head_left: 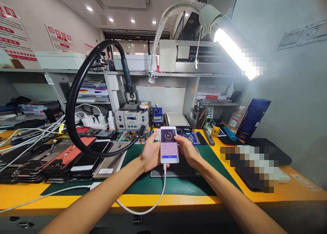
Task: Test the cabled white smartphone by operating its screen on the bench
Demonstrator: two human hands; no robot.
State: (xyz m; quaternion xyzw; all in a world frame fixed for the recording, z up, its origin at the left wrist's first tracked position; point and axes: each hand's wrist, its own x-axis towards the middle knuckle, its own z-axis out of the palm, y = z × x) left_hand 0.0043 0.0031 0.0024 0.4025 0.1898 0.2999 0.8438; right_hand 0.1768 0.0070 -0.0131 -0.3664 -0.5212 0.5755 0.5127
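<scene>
Upright above the green mat [204, 186], a white smartphone [169, 152] faces me with its screen lit, showing a round gauge and a list. My left hand [151, 154] is closed around the phone's left side, thumb along the edge and fingers behind it. On the opposite side my right hand [189, 149] grips the right edge, its thumb at the screen. A white charging cable [163, 189] is plugged into the phone's lower end and loops down past the table edge. Behind the hands lies a dark perforated plate [163, 173] on the mat.
Stacks of phones [84, 159] cover the left of the yellow bench [184, 200]. A hot-air rework station [131, 118] with a thick black hose [70, 101] stands behind. Overhead hangs a lit lamp [235, 50]. A bottle [236, 120] and a blue can [255, 120] stand right.
</scene>
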